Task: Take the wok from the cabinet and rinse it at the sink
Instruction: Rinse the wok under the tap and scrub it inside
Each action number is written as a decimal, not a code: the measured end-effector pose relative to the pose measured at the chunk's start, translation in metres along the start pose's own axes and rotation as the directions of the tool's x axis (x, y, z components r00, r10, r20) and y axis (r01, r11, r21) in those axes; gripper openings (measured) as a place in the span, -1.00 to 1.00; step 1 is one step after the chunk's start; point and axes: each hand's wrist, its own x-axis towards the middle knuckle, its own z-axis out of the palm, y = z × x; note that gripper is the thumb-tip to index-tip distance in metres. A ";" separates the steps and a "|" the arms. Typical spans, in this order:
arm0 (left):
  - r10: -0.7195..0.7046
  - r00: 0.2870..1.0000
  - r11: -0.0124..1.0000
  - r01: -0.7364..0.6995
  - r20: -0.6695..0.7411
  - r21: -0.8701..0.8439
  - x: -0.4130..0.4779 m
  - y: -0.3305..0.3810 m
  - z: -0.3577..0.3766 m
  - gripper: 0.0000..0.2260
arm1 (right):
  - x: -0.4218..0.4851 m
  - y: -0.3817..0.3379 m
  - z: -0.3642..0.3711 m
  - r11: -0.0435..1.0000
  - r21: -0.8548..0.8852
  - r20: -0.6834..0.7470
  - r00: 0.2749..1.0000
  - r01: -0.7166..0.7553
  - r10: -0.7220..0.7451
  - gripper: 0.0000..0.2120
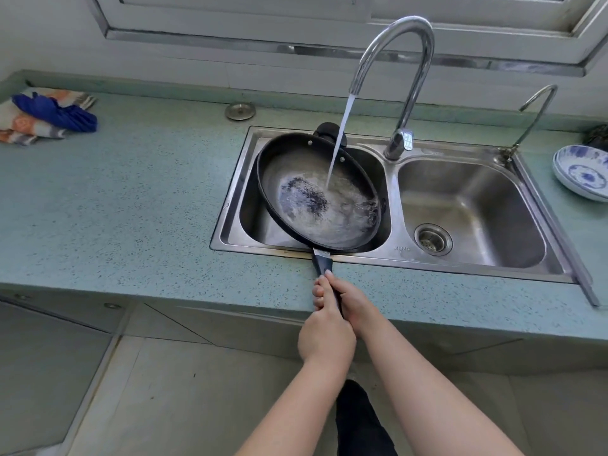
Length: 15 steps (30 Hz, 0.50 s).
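A black wok [296, 166] lies tilted in the left basin of a steel double sink [394, 255]. Its long dark handle [323, 263] sticks out over the sink's front rim toward me. Both hands grip that handle side by side: my left hand [324, 327] nearer to me, my right hand [353, 302] just beside it. Water streams from the tall curved tap [408, 60] into the wok and pools, foaming, across its bottom. A short black helper handle shows at the wok's far rim.
The right basin [467, 205] holds only a drain strainer. A blue-and-white dish [582, 172] sits on the counter at right, a small second tap [536, 106] behind the sink. Folded cloths [42, 116] lie at far left on the green speckled counter [131, 192]. A metal plug lid [240, 110] rests near the wall.
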 end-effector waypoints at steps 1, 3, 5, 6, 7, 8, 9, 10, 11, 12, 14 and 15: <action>0.000 1.000 1.000 0.000 0.000 0.014 0.000 0.001 0.001 -0.34 | 0.000 0.000 -0.001 1.000 0.001 0.005 1.000 -0.002 0.002 -0.69; -0.002 1.000 1.000 0.001 0.005 0.030 0.001 0.001 0.001 -0.34 | 0.001 0.000 -0.002 1.000 0.000 0.011 1.000 -0.009 0.009 -0.69; -0.003 1.000 1.000 0.003 0.010 0.029 0.000 0.001 0.000 -0.34 | 0.002 0.000 -0.003 1.000 -0.005 0.017 1.000 -0.012 0.012 -0.69; -0.003 1.000 1.000 0.003 0.012 0.022 0.000 0.001 -0.001 -0.33 | 0.002 0.000 -0.003 1.000 -0.009 0.017 1.000 -0.010 0.010 -0.69; -0.004 1.000 1.000 0.004 0.013 0.011 0.000 0.001 -0.001 -0.33 | 0.002 0.000 -0.003 1.000 -0.018 0.015 1.000 -0.007 0.007 -0.68; -0.007 1.000 1.000 0.007 0.017 -0.009 0.000 0.001 -0.001 -0.33 | 0.002 0.000 -0.003 1.000 -0.027 0.011 1.000 -0.005 0.005 -0.68; -0.012 1.000 0.999 0.013 0.024 -0.037 0.000 0.000 -0.001 -0.33 | 0.001 0.000 -0.003 0.999 -0.040 0.003 1.000 -0.005 0.005 -0.68; -0.018 0.999 0.997 0.020 0.034 -0.077 0.000 -0.001 -0.002 -0.33 | 0.001 0.000 -0.002 0.998 -0.055 -0.007 1.000 -0.005 0.004 -0.67; -0.024 0.999 0.992 0.029 0.046 -0.124 0.001 -0.002 -0.003 -0.32 | 0.001 0.000 -0.001 0.997 -0.079 -0.024 1.000 -0.003 0.001 -0.67; -0.030 0.998 0.983 0.039 0.055 -0.177 0.001 -0.004 -0.005 -0.31 | 0.001 0.000 0.002 0.994 -0.111 -0.041 0.999 0.002 -0.007 -0.66; -0.038 0.997 0.957 0.056 0.069 -0.285 0.004 -0.011 -0.011 -0.31 | 0.002 -0.001 0.008 0.982 -0.188 -0.072 0.997 0.024 -0.039 -0.63; -0.039 0.997 0.938 0.062 0.074 -0.341 0.005 -0.015 -0.015 -0.31 | 0.003 -0.001 0.012 0.975 -0.220 -0.084 0.995 0.034 -0.054 -0.62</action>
